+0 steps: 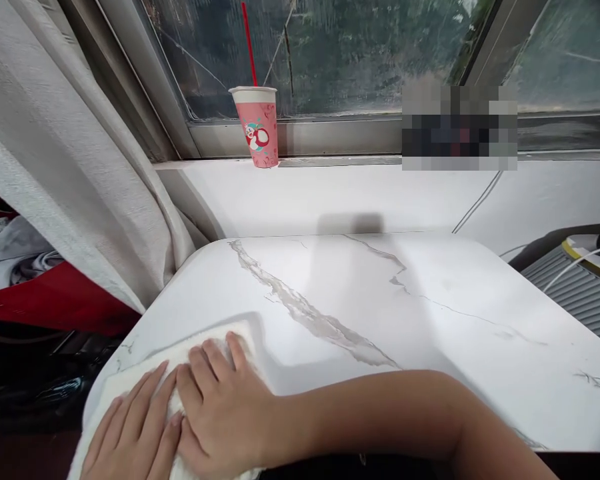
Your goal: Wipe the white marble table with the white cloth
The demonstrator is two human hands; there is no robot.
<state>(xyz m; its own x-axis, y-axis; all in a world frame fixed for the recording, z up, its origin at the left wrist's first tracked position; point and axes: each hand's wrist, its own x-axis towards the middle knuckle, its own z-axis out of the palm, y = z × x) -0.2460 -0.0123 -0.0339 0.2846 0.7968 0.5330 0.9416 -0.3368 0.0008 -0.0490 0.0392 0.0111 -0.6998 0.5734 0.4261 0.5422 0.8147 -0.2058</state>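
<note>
A white cloth (130,373) lies spread on the near left part of the white marble-patterned table (300,280). My left hand (135,427) rests flat on it, fingers stretched forward. Beside it and touching it, my right hand (225,407) presses on the same cloth with its fingers spread. The right forearm reaches in from the lower right across the table's near side. The lower edge of the picture cuts off part of the left hand and of the cloth.
A pink paper cup (260,130) with a red straw stands on the window ledge. A light curtain (80,147) hangs at the left, above a red bag (65,300). Cables and a grey ribbed object (580,293) are at the right. A blurred patch hides part of the ledge.
</note>
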